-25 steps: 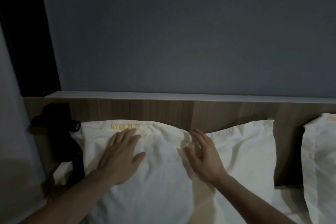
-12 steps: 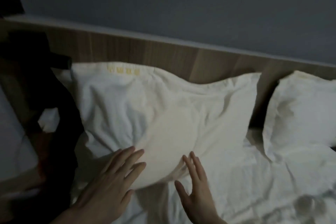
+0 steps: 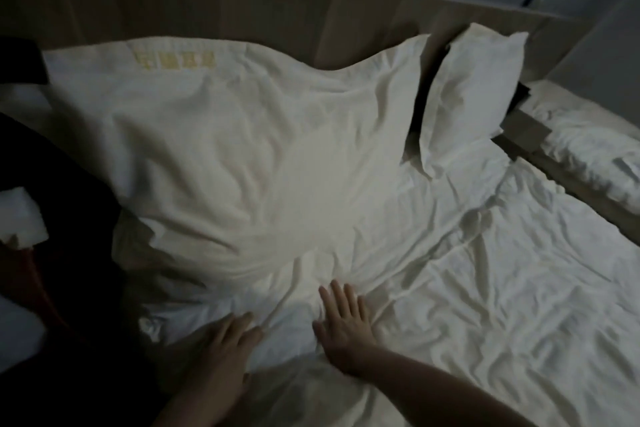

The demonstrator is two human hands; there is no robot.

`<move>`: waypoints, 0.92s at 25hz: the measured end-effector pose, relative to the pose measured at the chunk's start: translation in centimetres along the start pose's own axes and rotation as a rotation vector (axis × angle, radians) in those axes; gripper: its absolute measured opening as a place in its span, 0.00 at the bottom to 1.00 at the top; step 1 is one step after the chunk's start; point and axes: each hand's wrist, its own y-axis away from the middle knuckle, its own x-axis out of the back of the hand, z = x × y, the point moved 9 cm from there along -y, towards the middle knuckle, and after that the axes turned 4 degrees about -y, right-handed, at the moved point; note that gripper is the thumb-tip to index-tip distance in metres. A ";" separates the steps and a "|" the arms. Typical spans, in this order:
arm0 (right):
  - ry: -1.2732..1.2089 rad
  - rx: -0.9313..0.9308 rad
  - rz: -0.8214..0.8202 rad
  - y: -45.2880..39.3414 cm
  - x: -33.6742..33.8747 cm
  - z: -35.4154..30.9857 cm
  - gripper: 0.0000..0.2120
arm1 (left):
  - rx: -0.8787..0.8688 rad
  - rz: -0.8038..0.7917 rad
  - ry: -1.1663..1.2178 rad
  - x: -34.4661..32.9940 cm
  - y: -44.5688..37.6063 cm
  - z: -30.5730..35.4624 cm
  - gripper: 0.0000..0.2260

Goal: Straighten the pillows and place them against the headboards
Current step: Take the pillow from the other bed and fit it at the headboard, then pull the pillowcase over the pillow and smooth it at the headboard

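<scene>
A large white pillow (image 3: 221,149) with yellow embroidery near its top edge leans against the wooden headboard (image 3: 242,3). A second white pillow (image 3: 474,87) stands upright to its right, also against the headboard. My left hand (image 3: 221,357) lies flat on the wrinkled sheet just below the large pillow, fingers apart, holding nothing. Beside it, my right hand (image 3: 343,326) rests flat and open on the sheet, also below that pillow. Neither hand touches a pillow.
A wrinkled white sheet (image 3: 485,288) covers the bed. A second bed with a white pillow (image 3: 588,146) lies at the far right. Dark objects (image 3: 52,218) sit along the bed's left side. The room is dim.
Both hands have slid down off the large pillow onto the sheet below it. My view has tilted down and swung right, showing the second pillow and the neighbouring bed.
</scene>
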 end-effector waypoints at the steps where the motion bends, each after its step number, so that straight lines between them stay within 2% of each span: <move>1: -0.010 -0.052 -0.083 0.0 0.4 -0.4 0.38 | -0.003 -0.035 0.007 -0.1 0.3 -0.2 0.36; 4: -0.245 -0.146 -0.310 2.0 2.6 -2.8 0.35 | -0.060 -0.038 0.066 4.1 2.6 1.0 0.22; 6: -0.477 -0.159 -0.366 5.4 6.2 -4.8 0.30 | -0.066 -0.022 0.087 8.3 5.5 2.9 0.15; 9: -0.676 -0.176 -0.162 12.7 14.4 -5.5 0.22 | -0.090 -0.013 0.085 17.5 10.3 7.9 0.17; 13: -0.977 -0.231 0.113 25.2 24.5 -5.3 0.17 | -0.040 0.001 0.251 27.1 16.7 14.3 0.24; 15: -1.100 -0.258 0.195 31.9 28.3 -5.8 0.15 | -0.078 0.007 0.292 30.3 20.4 17.7 0.22; 18: -1.225 -0.303 0.290 42.3 31.8 -6.9 0.15 | -0.183 0.003 0.340 32.3 26.2 22.4 0.14; 23: -1.348 -0.433 0.452 57.9 32.9 -6.9 0.14 | -0.320 -0.026 0.478 33.1 33.4 29.0 0.15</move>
